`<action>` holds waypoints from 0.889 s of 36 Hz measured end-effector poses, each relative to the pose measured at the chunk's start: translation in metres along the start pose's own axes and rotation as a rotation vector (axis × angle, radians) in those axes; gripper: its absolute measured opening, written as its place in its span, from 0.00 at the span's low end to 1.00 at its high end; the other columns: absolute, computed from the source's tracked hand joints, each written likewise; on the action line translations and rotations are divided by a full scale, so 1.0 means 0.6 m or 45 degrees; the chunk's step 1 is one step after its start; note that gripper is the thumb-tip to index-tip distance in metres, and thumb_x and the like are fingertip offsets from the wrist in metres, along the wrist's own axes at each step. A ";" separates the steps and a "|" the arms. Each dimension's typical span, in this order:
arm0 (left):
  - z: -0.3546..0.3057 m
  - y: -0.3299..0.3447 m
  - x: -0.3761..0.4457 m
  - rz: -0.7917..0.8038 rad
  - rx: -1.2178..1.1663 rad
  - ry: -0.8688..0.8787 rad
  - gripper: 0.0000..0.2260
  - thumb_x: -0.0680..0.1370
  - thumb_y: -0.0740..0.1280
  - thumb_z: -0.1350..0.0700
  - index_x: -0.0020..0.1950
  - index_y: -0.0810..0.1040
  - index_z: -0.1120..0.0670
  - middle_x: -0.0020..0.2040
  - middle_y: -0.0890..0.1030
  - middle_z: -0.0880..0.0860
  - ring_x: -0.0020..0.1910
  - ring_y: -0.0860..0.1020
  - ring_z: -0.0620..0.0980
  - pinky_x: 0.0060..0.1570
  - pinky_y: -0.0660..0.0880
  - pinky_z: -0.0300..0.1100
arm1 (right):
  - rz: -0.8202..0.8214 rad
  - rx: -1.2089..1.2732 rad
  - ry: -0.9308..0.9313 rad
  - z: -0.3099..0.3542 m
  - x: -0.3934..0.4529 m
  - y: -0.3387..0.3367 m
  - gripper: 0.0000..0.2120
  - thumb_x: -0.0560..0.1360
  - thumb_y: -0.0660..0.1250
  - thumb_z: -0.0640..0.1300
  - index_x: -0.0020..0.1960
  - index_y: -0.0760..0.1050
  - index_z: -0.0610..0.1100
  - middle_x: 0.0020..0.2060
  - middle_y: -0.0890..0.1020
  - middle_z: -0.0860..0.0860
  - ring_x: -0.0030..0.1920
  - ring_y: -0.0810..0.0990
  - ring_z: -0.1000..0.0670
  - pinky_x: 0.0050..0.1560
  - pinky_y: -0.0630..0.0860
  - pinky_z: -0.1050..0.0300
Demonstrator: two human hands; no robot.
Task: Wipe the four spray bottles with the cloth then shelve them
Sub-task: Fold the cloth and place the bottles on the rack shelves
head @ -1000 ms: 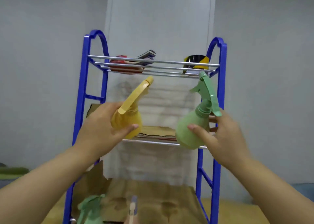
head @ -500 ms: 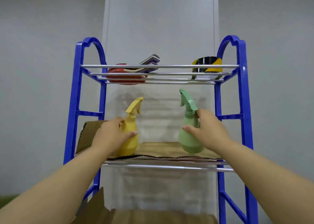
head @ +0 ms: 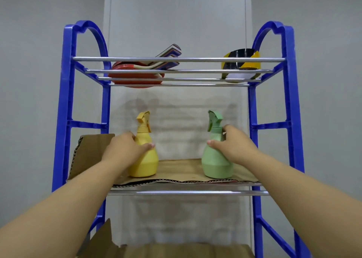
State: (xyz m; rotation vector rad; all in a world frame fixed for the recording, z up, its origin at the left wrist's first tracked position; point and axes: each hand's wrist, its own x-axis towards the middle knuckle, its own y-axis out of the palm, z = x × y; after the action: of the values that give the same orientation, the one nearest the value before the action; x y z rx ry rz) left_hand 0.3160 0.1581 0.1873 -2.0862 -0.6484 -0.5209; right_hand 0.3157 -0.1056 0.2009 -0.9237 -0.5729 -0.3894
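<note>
Left hand (head: 125, 150) fingers wrap the yellow spray bottle (head: 146, 159), right hand (head: 233, 148) fingers wrap the green spray bottle (head: 215, 161), both upright, spaced apart on middle shelf cardboard (head: 180, 169), probably steadying before release.

A blue plastic rack with steel rods (head: 66, 105) is carrying, on its cardboard-lined middle shelf (head: 180, 169), a yellow spray bottle (head: 146, 159) and a green spray bottle (head: 215, 163); above them, seemingly paddles (head: 141, 71) and striped tape (head: 241, 64).
</note>
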 end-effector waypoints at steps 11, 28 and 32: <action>0.012 -0.021 -0.009 0.119 -0.044 0.019 0.24 0.74 0.66 0.39 0.60 0.74 0.56 0.52 0.79 0.54 0.47 0.76 0.52 0.45 0.77 0.47 | 0.206 0.032 0.097 0.021 -0.007 -0.025 0.19 0.73 0.70 0.54 0.57 0.74 0.43 0.51 0.79 0.48 0.50 0.78 0.46 0.54 0.76 0.49; 0.003 -0.160 -0.128 0.365 0.131 0.282 0.11 0.72 0.71 0.44 0.46 0.78 0.51 0.43 0.81 0.51 0.42 0.80 0.48 0.42 0.79 0.42 | 0.260 -0.344 -0.130 0.073 -0.134 -0.129 0.16 0.74 0.67 0.56 0.54 0.75 0.45 0.44 0.80 0.50 0.45 0.80 0.49 0.47 0.78 0.53; 0.014 -0.185 -0.179 0.472 0.156 0.348 0.12 0.71 0.71 0.41 0.45 0.80 0.49 0.39 0.83 0.51 0.39 0.82 0.48 0.41 0.82 0.44 | 0.412 -0.379 -0.152 0.075 -0.189 -0.138 0.17 0.73 0.69 0.57 0.54 0.76 0.47 0.46 0.80 0.51 0.44 0.80 0.51 0.49 0.78 0.54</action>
State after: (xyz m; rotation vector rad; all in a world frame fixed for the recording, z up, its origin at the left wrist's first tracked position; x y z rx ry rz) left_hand 0.1651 0.1923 0.1896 -1.9135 -0.1261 -0.5242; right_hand 0.1685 -0.1056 0.2046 -1.3110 -0.4695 -0.1281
